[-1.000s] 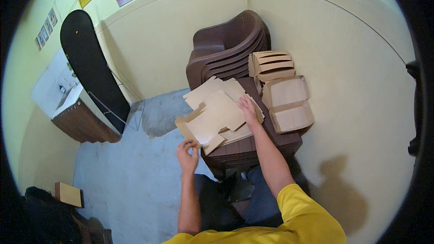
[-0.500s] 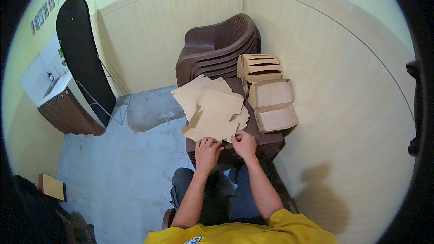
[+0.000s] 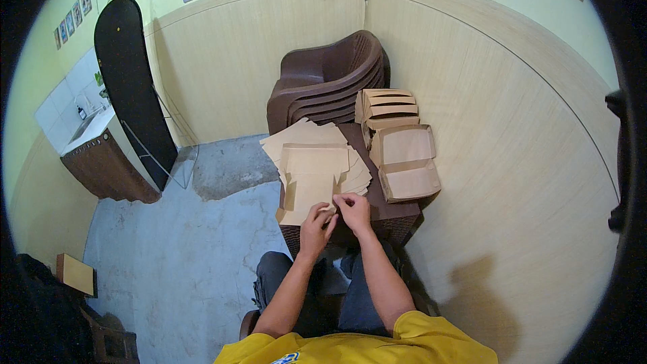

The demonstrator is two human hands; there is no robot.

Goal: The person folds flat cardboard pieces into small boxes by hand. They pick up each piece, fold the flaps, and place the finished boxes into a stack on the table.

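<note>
A half-folded brown cardboard box (image 3: 312, 174) with raised side flaps lies on top of a fanned stack of flat cardboard blanks (image 3: 286, 136). The stack sits on a dark brown wicker-textured table (image 3: 384, 210). At the box's near right corner, my right hand (image 3: 354, 211) pinches the cardboard with thumb and fingertips. My left hand (image 3: 315, 230) is just left of it, its bent fingers closed at the near edge of the same box; its fingertips partly hide that corner.
A folded box with its lid open (image 3: 406, 162) stands at the table's right side. Behind it are several nested boxes (image 3: 389, 104). Stacked brown plastic chairs (image 3: 330, 81) stand beyond the table, against the panelled wall (image 3: 485, 108). A black board (image 3: 128, 87) leans near a sink (image 3: 84, 128).
The box blank has turned and squared up, with its side flaps now standing. My right hand has shifted left to its corner, and my left hand has moved slightly nearer to me.
</note>
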